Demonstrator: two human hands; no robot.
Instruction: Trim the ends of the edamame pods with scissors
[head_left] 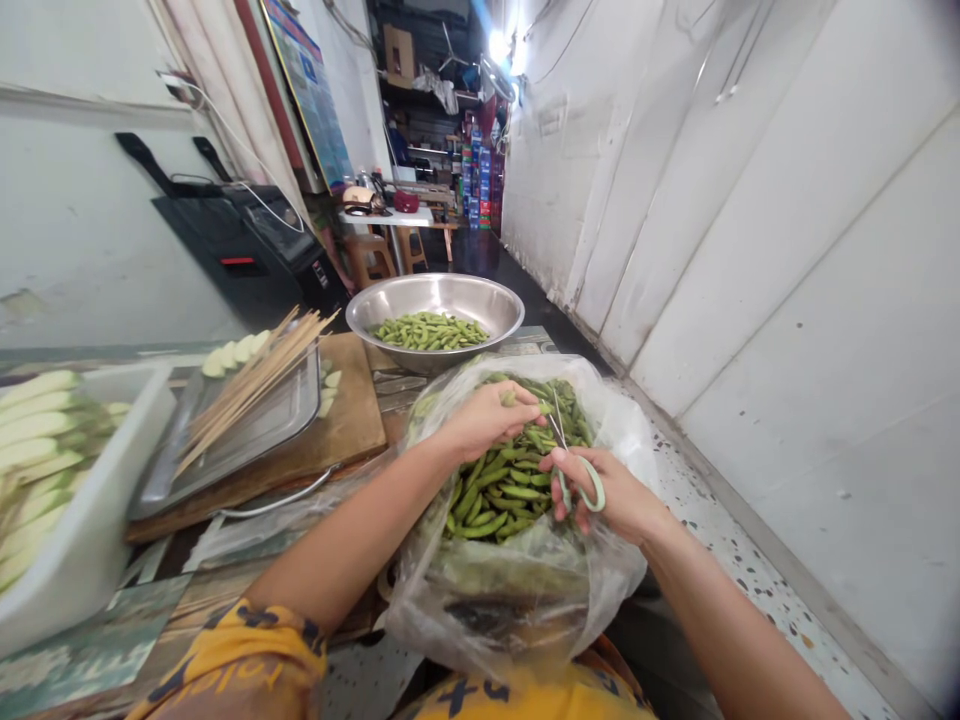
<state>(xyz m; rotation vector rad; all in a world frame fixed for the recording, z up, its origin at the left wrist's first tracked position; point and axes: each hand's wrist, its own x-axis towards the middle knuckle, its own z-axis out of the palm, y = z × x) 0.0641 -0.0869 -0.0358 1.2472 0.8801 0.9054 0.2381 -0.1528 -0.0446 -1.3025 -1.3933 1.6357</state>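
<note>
A clear plastic bag [622, 420] full of green bean pods [502, 490] sits open in front of me. My left hand [487, 418] is closed over the pods at the bag's top, pinching one pod [525, 405]. My right hand [607, 495] grips green-handled scissors [577, 475], blades pointing up toward the pod in my left fingers. Beyond the bag stands a steel bowl [480, 300] holding trimmed pods [429, 331].
A wooden board [349, 425] carries a metal tray [255, 430] with bamboo skewers [247, 385] and pale vegetable slices. A white tub [90, 520] of pale strips is at left. White wall panels run along the right. A narrow passage leads back to a table and stools.
</note>
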